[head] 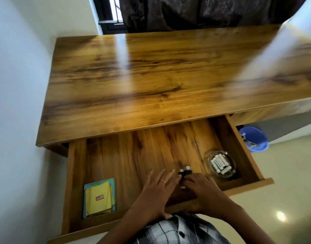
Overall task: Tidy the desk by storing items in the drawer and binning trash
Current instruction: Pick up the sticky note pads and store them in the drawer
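White walls flanked the glossy brown wooden desk (151,76), its wide wooden drawer (133,155) pulled out. At the drawer's near left corner lay a stack of yellow and light-blue paper envelopes (98,197). Left hand (158,189) rested flat on the drawer floor, fingers straight and spread, a thin ring on one. Just beside its fingertips sat small black clips (185,171); right hand (202,189) touched them, fingers curled, though actual grasp could not be told. Further right, a clear glass bowl of white batteries (221,164) sat in the drawer's corner. Beyond the drawer, a blue plastic bin (256,140) stood on the pale floor.
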### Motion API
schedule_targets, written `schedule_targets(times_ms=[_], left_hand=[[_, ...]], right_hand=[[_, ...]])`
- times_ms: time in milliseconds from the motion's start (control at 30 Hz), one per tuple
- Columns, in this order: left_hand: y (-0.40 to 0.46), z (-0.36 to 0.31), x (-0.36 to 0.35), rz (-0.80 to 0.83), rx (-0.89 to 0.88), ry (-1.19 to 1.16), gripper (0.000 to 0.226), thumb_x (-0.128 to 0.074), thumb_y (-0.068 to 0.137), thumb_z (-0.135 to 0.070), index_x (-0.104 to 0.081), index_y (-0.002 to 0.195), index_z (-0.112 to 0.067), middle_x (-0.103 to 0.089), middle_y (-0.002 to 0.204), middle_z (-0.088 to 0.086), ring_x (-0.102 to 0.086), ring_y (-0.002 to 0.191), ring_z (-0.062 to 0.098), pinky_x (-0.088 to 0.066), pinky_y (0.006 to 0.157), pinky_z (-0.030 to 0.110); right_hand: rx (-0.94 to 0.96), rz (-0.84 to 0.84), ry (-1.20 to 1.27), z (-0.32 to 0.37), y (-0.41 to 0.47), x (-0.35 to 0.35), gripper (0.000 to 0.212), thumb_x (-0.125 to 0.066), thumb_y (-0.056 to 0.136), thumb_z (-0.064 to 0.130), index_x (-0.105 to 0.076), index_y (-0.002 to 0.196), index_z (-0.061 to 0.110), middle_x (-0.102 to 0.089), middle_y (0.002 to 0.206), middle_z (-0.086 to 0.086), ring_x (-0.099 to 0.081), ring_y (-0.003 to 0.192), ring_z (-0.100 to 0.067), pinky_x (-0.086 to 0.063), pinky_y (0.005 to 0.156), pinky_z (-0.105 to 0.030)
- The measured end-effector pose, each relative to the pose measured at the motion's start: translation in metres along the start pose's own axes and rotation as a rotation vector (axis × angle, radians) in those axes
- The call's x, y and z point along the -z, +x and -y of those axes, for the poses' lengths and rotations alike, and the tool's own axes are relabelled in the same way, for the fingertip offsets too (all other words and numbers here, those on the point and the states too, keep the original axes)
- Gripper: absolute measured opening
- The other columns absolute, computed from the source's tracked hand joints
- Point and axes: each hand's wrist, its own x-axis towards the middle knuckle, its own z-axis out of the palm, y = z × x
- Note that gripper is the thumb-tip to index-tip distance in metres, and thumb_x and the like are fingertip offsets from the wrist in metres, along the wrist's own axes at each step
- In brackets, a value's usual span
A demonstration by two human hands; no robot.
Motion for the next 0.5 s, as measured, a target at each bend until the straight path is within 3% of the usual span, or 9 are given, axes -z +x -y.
schedule_targets(times_ms=[167, 233, 267, 333, 367, 433, 500], left_hand=[[0.034, -0.024, 0.016, -0.007, 0.065, 0.078, 0.12, -0.07, 0.075, -0.049, 0.024, 0.145, -0.023, 0.035, 0.147, 0.001, 0.028, 0.139, 0.025, 0.025, 0.103, 0.051], [0.041, -0.027, 0.013, -0.054, 0.094, 0.092, 0.125, -0.07, 0.071, -0.056, 0.027, 0.142, -0.021, 0.034, 0.146, 0.003, 0.026, 0.137, 0.027, 0.022, 0.103, 0.054], [0.045, -0.028, 0.012, -0.081, 0.111, 0.12, 0.128, -0.069, 0.064, -0.063, 0.02, 0.145, -0.019, 0.023, 0.151, 0.007, 0.013, 0.142, 0.031, 0.014, 0.106, 0.057], [0.046, -0.029, 0.009, -0.041, 0.212, 0.105, 0.136, -0.066, 0.044, -0.076, -0.009, 0.15, -0.014, -0.019, 0.155, 0.015, -0.028, 0.139, 0.037, -0.014, 0.11, 0.062], [0.046, -0.03, 0.006, -0.09, 0.237, 0.096, 0.138, -0.062, 0.037, -0.08, -0.017, 0.15, -0.014, -0.031, 0.151, 0.014, -0.035, 0.134, 0.036, -0.02, 0.109, 0.06], [0.045, -0.028, 0.002, -0.14, 0.279, 0.099, 0.14, -0.054, 0.035, -0.088, -0.019, 0.149, -0.015, -0.034, 0.149, 0.014, -0.031, 0.134, 0.034, -0.014, 0.106, 0.057], [0.043, -0.027, 0.003, -0.17, 0.335, 0.095, 0.141, -0.047, 0.034, -0.093, -0.022, 0.149, -0.014, -0.031, 0.151, 0.016, -0.027, 0.136, 0.036, -0.009, 0.106, 0.058]], right_hand=[[0.097, 0.015, 0.029, -0.033, 0.006, 0.009, 0.076, -0.06, 0.07, 0.065, -0.037, 0.135, 0.033, -0.028, 0.144, 0.008, -0.02, 0.135, -0.015, -0.017, 0.11, -0.038], [0.151, 0.027, -0.001, -0.037, 0.013, 0.014, 0.076, -0.06, 0.072, 0.062, -0.034, 0.137, 0.032, -0.025, 0.147, 0.005, -0.017, 0.137, -0.017, -0.015, 0.113, -0.043], [0.182, 0.028, -0.022, -0.041, 0.016, 0.016, 0.076, -0.061, 0.072, 0.059, -0.033, 0.137, 0.032, -0.023, 0.149, 0.003, -0.016, 0.138, -0.018, -0.014, 0.113, -0.044], [0.235, 0.002, -0.063, -0.044, 0.022, 0.016, 0.076, -0.062, 0.07, 0.056, -0.033, 0.135, 0.031, -0.024, 0.149, -0.001, -0.018, 0.138, -0.021, -0.019, 0.11, -0.045], [0.259, -0.017, -0.09, -0.045, 0.024, 0.016, 0.075, -0.062, 0.067, 0.057, -0.036, 0.132, 0.03, -0.03, 0.146, -0.003, -0.025, 0.136, -0.024, -0.026, 0.107, -0.047], [0.284, -0.055, -0.125, -0.047, 0.029, 0.016, 0.074, -0.06, 0.057, 0.063, -0.046, 0.121, 0.03, -0.047, 0.133, -0.003, -0.041, 0.125, -0.026, -0.045, 0.094, -0.046], [0.307, -0.133, -0.154, -0.047, 0.036, 0.02, 0.082, -0.057, 0.047, 0.077, -0.052, 0.115, 0.03, -0.056, 0.124, -0.002, -0.048, 0.119, -0.026, -0.053, 0.084, -0.047]])
